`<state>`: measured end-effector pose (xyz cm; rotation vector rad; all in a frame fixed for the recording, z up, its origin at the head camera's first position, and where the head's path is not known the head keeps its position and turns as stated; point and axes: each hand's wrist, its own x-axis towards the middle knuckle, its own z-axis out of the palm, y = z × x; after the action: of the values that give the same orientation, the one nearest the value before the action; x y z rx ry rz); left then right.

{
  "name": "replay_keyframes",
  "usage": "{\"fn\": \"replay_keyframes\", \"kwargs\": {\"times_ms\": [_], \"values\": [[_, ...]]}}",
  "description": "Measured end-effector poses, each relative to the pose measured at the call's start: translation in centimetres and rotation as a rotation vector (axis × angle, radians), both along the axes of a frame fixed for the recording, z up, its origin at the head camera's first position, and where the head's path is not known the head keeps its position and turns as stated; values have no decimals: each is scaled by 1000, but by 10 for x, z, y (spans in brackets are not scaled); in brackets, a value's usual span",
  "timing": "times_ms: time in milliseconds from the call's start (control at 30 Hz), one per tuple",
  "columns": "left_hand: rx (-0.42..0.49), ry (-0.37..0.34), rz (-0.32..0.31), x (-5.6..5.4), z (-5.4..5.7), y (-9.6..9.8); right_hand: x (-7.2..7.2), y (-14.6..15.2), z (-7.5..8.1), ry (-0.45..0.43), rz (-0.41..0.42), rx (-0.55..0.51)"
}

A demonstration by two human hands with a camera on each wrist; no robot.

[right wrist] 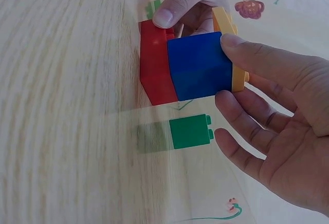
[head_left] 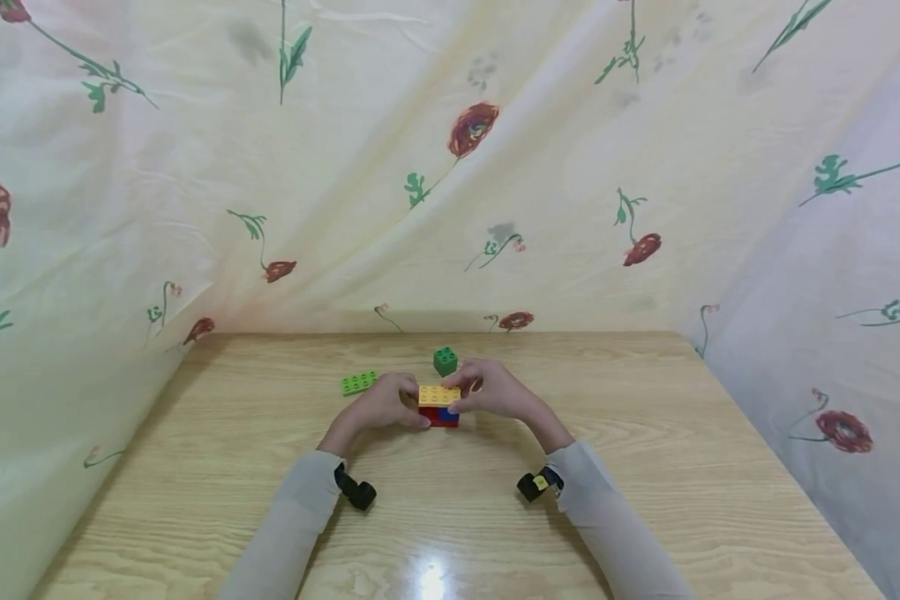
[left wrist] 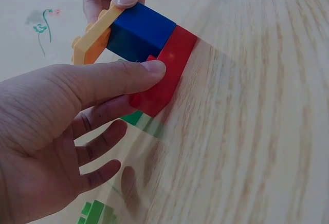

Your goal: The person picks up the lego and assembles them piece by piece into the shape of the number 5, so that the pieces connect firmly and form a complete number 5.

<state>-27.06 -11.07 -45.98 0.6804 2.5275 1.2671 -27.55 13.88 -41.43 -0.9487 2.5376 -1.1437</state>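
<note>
A small stack of toy bricks stands on the table between the two hands. At its bottom is a red brick (right wrist: 156,62), with a blue brick (right wrist: 199,69) on one end of it. A thin yellow brick (head_left: 437,395) lies on the blue one and overhangs beyond it, above the red brick's other end. The left hand (head_left: 383,402) pinches the red brick, thumb on its near side, other fingers loosely bent. From the other side, the right hand (head_left: 501,392) pinches the yellow brick where it meets the blue, its thumb also touching the blue brick's edge.
Behind the stack stands a dark green brick (head_left: 445,361). A flat light green brick (head_left: 358,383) lies just beyond the left hand. The wooden table (head_left: 217,433) ends at a flowered cloth (head_left: 375,183) at the back and sides.
</note>
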Motion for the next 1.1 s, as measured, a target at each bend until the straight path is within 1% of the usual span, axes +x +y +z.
{"fn": "replay_keyframes", "kwargs": {"times_ms": [267, 567, 767, 867, 933, 1000, 1100], "values": [[-2, -14, 10, 0, 3, 0, -2, -1, 0, -14, 22, -18], [-22, 0, 13, 1, 7, 1, -4, 0, -2, -15, 40, -31], [-28, -21, 11, 3, 14, -3, -3, 2, -3, -21, 40, -33], [-13, -19, 46, 3, 22, -10, -3, 2, -3, -24, 39, -37], [-11, 7, 72, 0, 27, -13, -3, 2, -4, -26, 39, -38], [-1, 34, 102, -4, 32, -14, -3, 2, -4, -28, 40, -37], [29, 71, 144, -13, 33, -12, -3, 3, -4, -19, 50, -37]]}}
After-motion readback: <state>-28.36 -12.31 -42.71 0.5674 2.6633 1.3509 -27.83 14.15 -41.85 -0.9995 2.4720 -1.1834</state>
